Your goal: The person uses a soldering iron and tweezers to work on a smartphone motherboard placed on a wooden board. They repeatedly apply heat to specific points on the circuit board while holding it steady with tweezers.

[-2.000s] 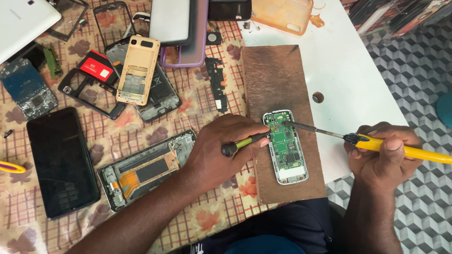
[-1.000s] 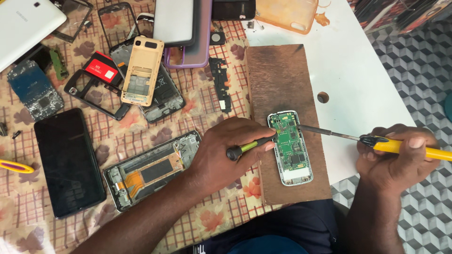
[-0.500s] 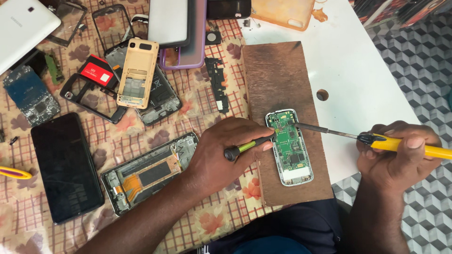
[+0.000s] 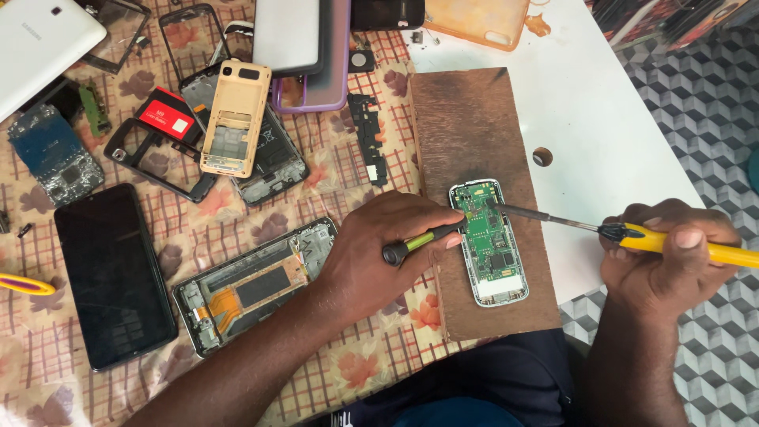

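A: Right, nearest the camera, what do the two hands hold?

B: The left hand is closed around a small green-and-black tool, whose tip reaches the left edge of an opened phone. The right hand grips a yellow-handled soldering iron; its thin metal shaft runs leftward, and the tip rests on the upper part of the phone's green circuit board.

A: And where does that phone lie?

B: It lies face-open on a brown wooden board, towards the board's near right corner. The board sits partly on a floral checked cloth and partly on the white top of the bench.

A: What lies to the left of the left hand?

B: Just beside the wrist lies a stripped phone frame with an orange flex cable, and further left a dark phone screen lies flat. A yellow handle pokes in from the left edge.

A: Further back?

B: A beige phone housing rests on top of other black frames, with a red-and-white piece just beside it. A loose blue circuit board lies near the left edge. At the far side there is a white tablet, a grey device in a purple case, and an orange translucent cover.
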